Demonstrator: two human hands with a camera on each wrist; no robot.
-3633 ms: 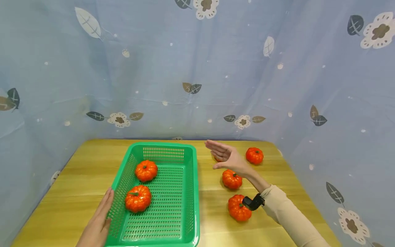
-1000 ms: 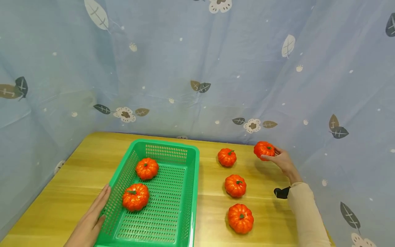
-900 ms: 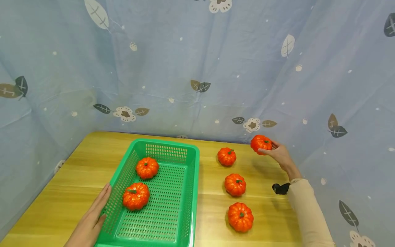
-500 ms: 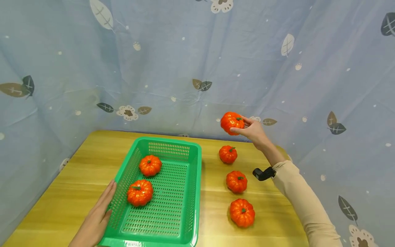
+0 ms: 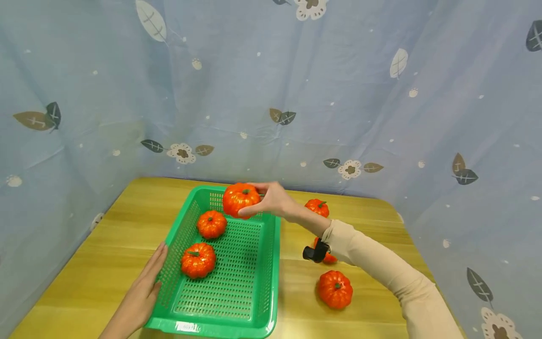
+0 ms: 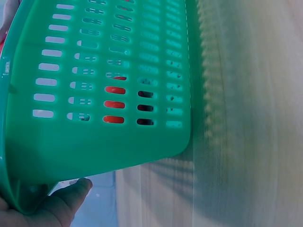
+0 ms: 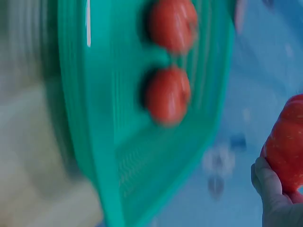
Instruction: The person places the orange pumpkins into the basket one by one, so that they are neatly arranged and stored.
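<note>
My right hand grips a small orange toy pumpkin between thumb and fingers, over the far end of a green plastic basket. The right wrist view shows the same held pumpkin at its right edge, above the basket's level. Two more pumpkins, a far one and a near one, lie inside along the left wall. My left hand rests with straight fingers against the basket's left side. In the left wrist view, its thumb shows by the rim.
Right of the basket, three pumpkins stand in a row on the wooden table: a far one, a middle one partly hidden behind the wrist camera, and a near one. A patterned blue curtain hangs behind.
The right hand has lifted a pumpkin from the table's far right and carried it left over the basket. The left hand has stayed at the basket's side.
</note>
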